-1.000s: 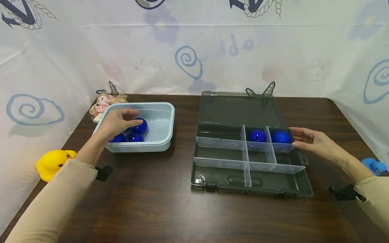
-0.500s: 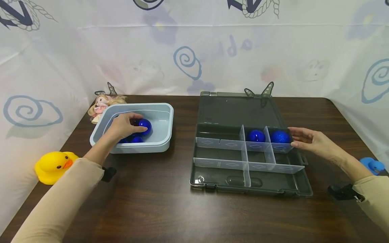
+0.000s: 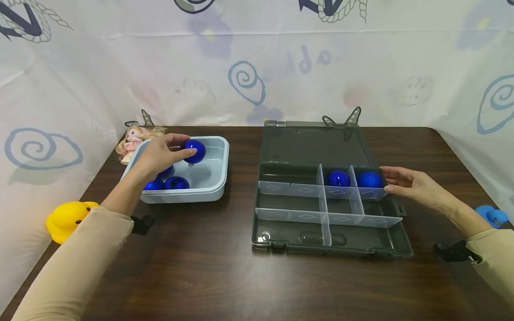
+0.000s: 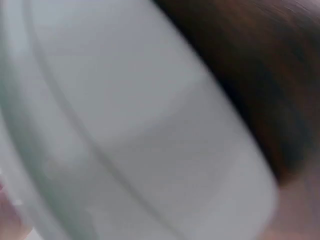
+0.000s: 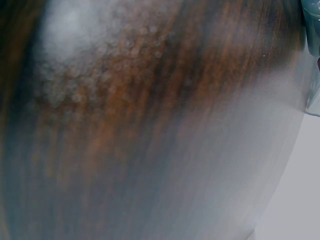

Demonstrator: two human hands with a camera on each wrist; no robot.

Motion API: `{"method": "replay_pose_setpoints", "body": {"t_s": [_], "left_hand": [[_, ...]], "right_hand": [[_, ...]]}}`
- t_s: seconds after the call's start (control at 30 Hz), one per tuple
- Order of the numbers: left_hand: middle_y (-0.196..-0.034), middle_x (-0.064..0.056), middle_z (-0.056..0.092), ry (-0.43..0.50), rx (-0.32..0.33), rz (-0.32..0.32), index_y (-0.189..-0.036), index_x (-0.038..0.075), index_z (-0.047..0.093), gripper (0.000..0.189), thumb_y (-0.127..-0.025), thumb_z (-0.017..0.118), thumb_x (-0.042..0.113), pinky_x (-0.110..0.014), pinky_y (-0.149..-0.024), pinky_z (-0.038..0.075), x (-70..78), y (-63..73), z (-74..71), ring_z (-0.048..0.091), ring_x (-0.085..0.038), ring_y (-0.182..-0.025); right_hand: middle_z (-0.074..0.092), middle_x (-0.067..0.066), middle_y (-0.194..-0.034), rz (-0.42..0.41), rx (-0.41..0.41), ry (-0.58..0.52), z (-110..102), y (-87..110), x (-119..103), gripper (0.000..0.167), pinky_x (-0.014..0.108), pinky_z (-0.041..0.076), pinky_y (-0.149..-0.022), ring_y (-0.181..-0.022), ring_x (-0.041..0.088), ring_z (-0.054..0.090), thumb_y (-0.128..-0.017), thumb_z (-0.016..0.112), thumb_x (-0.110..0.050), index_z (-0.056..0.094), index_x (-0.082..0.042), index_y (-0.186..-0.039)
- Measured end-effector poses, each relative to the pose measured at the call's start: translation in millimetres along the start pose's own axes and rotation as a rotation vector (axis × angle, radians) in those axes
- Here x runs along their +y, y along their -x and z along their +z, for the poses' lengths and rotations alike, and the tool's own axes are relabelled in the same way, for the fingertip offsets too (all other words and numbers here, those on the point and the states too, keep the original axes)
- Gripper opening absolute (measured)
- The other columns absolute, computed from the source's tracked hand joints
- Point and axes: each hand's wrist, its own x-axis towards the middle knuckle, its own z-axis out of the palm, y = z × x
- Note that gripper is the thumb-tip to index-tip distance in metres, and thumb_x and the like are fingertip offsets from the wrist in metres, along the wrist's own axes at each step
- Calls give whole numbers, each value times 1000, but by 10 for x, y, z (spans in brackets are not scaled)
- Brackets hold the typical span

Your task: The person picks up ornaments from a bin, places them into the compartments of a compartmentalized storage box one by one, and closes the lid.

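My left hand (image 3: 160, 154) grips a shiny blue ball (image 3: 195, 150) and holds it just above the pale blue tub (image 3: 218, 176). Two more blue balls (image 3: 176, 183) lie in the tub, by its near wall. The dark grey organizer case (image 3: 305, 147) lies open on the right, with clear dividers. A shiny blue ball (image 3: 338, 178) and a glittery blue ball (image 3: 370, 179) sit in its two back right compartments. My right hand (image 3: 405, 183) rests with relaxed fingers against the case's right edge, beside the glittery ball. The left wrist view shows only the blurred tub wall (image 4: 125, 140).
A small doll (image 3: 134, 137) lies behind the tub at the table's back left. A yellow rubber duck (image 3: 66, 218) sits off the left edge, a blue duck (image 3: 491, 216) at the right edge. Dark wooden table (image 3: 201, 263) with a printed cloth backdrop around it.
My left hand closed on one blue ball inside the tub and lifted it up and slightly back. The tub shifted a little. My right hand stayed at the case.
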Motion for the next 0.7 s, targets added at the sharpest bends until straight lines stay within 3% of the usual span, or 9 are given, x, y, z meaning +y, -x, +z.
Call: {"method": "replay_pose_setpoints", "body": {"t_s": [0.13,0.27,0.5,0.7], "left_hand": [[-132,-19,53,83,1,61,-135,6,46,61,-87,66,36,-46,-103,38,239,15,78,48,-32,-124],[-131,-16,54,145,-19,146,-134,7,50,52,-88,67,27,-42,-100,43,541,-8,269,53,-29,-118],[-127,-11,57,315,-127,321,-129,7,53,48,-85,70,17,-38,-96,47,997,-138,836,57,-24,-114],[-121,-8,60,327,-182,452,-124,6,56,46,-83,73,15,-34,-95,46,1149,-224,1270,57,-20,-111]], "right_hand": [[44,-28,-120,12,4,0,6,2,-8,54,8,46,-81,-105,-18,48,-93,56,-3,30,13,-138],[45,-28,-119,18,3,-6,2,2,-2,55,8,46,-81,-105,-17,49,-93,56,-2,30,13,-138],[45,-29,-120,-1,-1,-14,2,16,11,53,9,47,-81,-106,-17,49,-93,55,-2,31,13,-138],[44,-28,-122,-9,-2,9,3,4,1,54,8,46,-81,-106,-17,48,-93,56,-4,31,13,-138]]}}
